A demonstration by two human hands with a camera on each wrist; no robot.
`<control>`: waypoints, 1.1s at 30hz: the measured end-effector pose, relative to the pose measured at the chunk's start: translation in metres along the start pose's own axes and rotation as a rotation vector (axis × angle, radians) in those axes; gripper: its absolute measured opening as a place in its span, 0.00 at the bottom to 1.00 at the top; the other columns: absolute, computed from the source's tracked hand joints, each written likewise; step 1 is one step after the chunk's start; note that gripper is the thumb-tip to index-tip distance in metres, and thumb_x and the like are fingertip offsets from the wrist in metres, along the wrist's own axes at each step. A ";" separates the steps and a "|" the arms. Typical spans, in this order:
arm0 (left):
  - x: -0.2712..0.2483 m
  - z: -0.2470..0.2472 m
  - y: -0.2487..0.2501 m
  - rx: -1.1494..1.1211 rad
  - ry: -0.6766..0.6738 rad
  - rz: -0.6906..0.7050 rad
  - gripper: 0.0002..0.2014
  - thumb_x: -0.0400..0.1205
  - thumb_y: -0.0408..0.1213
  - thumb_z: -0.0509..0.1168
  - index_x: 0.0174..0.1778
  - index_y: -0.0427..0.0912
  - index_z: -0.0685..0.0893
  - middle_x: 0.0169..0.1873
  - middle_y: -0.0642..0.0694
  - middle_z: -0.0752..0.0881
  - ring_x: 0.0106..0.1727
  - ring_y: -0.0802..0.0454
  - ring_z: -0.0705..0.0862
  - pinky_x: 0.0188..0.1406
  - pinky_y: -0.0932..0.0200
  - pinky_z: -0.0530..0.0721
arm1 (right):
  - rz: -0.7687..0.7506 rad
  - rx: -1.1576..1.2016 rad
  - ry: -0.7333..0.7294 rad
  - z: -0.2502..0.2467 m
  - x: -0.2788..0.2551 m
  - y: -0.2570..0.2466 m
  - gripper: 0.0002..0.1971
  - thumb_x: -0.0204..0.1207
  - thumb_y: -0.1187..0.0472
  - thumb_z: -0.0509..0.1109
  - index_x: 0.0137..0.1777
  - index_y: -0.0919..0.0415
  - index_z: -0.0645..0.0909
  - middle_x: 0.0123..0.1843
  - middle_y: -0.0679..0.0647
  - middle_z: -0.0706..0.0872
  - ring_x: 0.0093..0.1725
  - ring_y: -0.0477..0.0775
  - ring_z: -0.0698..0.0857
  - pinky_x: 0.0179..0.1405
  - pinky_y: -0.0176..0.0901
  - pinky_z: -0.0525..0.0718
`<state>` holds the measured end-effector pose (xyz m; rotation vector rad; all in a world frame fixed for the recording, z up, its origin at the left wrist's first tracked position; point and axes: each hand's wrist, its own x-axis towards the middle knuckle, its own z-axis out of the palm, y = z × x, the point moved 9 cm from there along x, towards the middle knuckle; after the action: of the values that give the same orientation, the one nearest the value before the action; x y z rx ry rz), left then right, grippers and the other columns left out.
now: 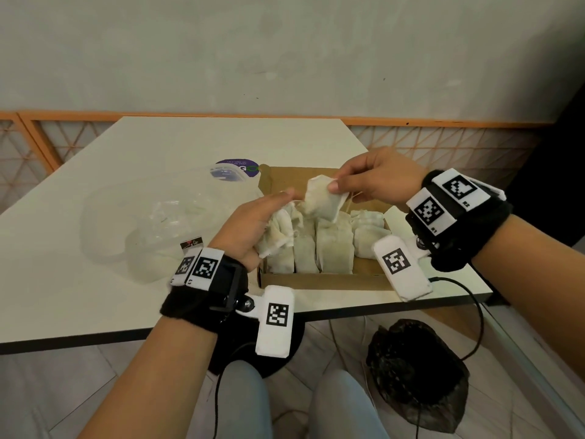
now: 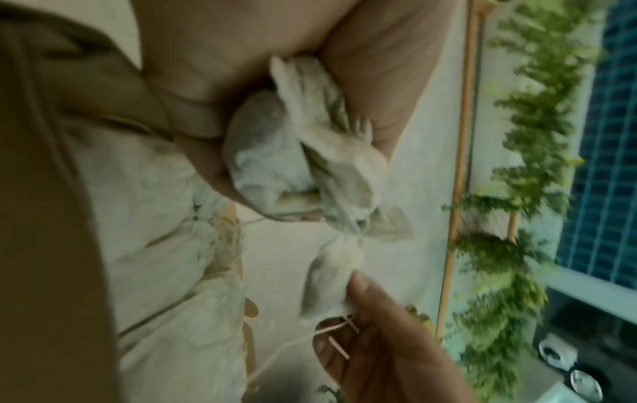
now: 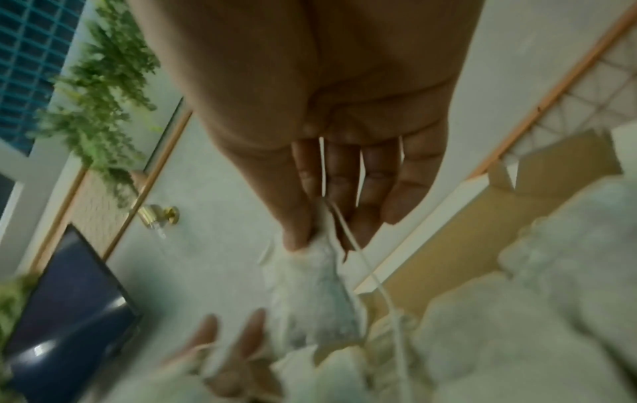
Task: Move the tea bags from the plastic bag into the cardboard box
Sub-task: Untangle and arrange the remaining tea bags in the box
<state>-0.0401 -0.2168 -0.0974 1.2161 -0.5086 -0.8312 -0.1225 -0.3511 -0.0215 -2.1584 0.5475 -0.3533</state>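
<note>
An open cardboard box (image 1: 319, 280) sits at the table's near edge, with several pale tea bags (image 1: 334, 248) standing in rows inside. Over its left side, my left hand (image 1: 250, 223) grips a bunch of crumpled tea bags (image 2: 293, 152). My right hand (image 1: 364, 182) hovers above the box and pinches one tea bag (image 1: 323, 198) between thumb and fingers; its string trails down (image 3: 365, 270). That bag (image 2: 331, 278) hangs just beside the left hand's bunch. A crumpled clear plastic bag (image 1: 158, 220) lies flat on the table to the left of the box.
A clear lid with a purple label (image 1: 235, 171) lies behind the plastic bag. The white table (image 1: 79, 296) ends just in front of the box. A black bag (image 1: 414, 375) sits on the floor below, next to my knees (image 1: 285, 407). A wall is behind the table.
</note>
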 end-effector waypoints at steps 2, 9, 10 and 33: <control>-0.002 -0.004 -0.001 -0.104 -0.005 0.010 0.11 0.84 0.44 0.60 0.48 0.42 0.85 0.23 0.51 0.82 0.19 0.59 0.78 0.20 0.68 0.77 | 0.014 -0.048 0.055 -0.009 0.002 0.006 0.04 0.70 0.61 0.77 0.39 0.61 0.87 0.36 0.55 0.86 0.36 0.48 0.82 0.42 0.39 0.83; -0.002 -0.011 -0.006 -0.087 0.038 0.017 0.11 0.82 0.46 0.63 0.47 0.44 0.86 0.36 0.46 0.82 0.24 0.55 0.80 0.23 0.65 0.78 | 0.050 -0.225 -0.032 -0.008 -0.005 0.021 0.05 0.69 0.61 0.77 0.41 0.63 0.88 0.33 0.48 0.85 0.27 0.37 0.80 0.30 0.24 0.77; -0.001 -0.013 -0.007 -0.062 0.052 0.020 0.11 0.81 0.47 0.64 0.47 0.44 0.87 0.36 0.46 0.82 0.26 0.54 0.80 0.24 0.65 0.78 | 0.050 -0.252 -0.030 -0.009 -0.006 0.023 0.05 0.69 0.62 0.77 0.42 0.63 0.88 0.33 0.48 0.85 0.27 0.37 0.80 0.32 0.26 0.77; 0.003 -0.003 -0.015 -0.214 0.019 -0.079 0.17 0.82 0.48 0.63 0.34 0.44 0.88 0.24 0.49 0.85 0.25 0.55 0.83 0.20 0.68 0.78 | 0.140 -0.619 -0.025 -0.021 -0.002 0.070 0.06 0.70 0.58 0.75 0.45 0.57 0.86 0.32 0.43 0.77 0.34 0.43 0.75 0.30 0.33 0.69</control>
<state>-0.0403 -0.2192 -0.1130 1.0506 -0.3484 -0.9160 -0.1517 -0.4015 -0.0655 -2.6867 0.8743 -0.0789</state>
